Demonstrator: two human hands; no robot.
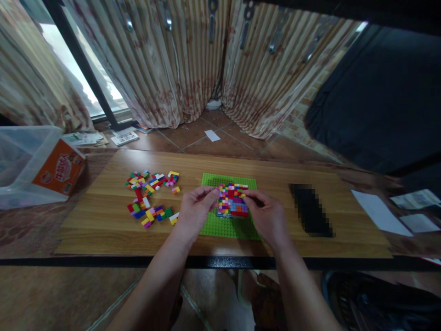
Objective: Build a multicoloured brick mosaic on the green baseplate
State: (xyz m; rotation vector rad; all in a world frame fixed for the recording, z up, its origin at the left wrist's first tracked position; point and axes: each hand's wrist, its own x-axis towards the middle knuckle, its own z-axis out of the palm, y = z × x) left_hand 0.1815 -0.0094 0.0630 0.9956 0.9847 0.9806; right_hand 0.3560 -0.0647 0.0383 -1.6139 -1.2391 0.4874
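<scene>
Near the middle of the wooden table lies a green studded baseplate. On it sits a patchwork of many-coloured toy building bricks. My left hand is at the left edge of this patchwork, thumb and forefinger pinched together; what is between them, if anything, is too small to name. At the upper right part of the bricks, my right hand pinches a small yellow brick between thumb and forefinger. Both hands hide parts of the baseplate's sides.
Loose coloured bricks are spread on the table's left side. A pixelated black object lies at the right. A clear plastic bin with an orange label stands far left. White paper lies beyond the table's right end.
</scene>
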